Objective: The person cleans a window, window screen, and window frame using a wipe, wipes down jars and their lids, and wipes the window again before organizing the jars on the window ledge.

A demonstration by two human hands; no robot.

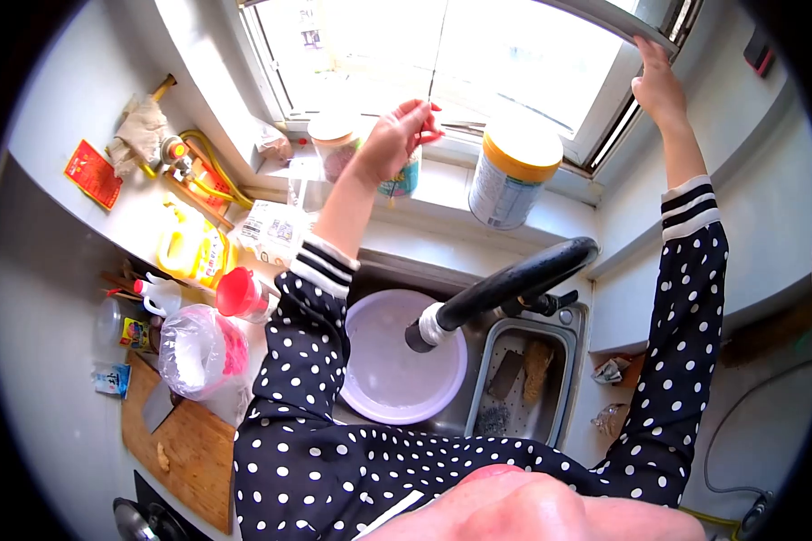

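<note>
My left hand (395, 144) is raised in front of the window, thumb and fingers pinched on a thin dark cord (435, 59) that runs up across the bright opening. Just below it on the sill stand a white-lidded tub (336, 149) and a green-blue container (401, 178), partly covered by the hand. My right hand (659, 83) reaches up at the upper right, its outstretched fingers resting against the grey window frame (609, 20). Between my arms on the sill stands a large can (505, 180) with a yellow rim.
Below are a lilac basin (406, 410) in the sink, a black faucet hose (514, 279) and a metal tray (568, 347) holding sponges. At left stand a yellow bottle (182, 248), a red cup (237, 292), a bag-lined pink bin (230, 347), and a cleaver (160, 408) on a cutting board (189, 460).
</note>
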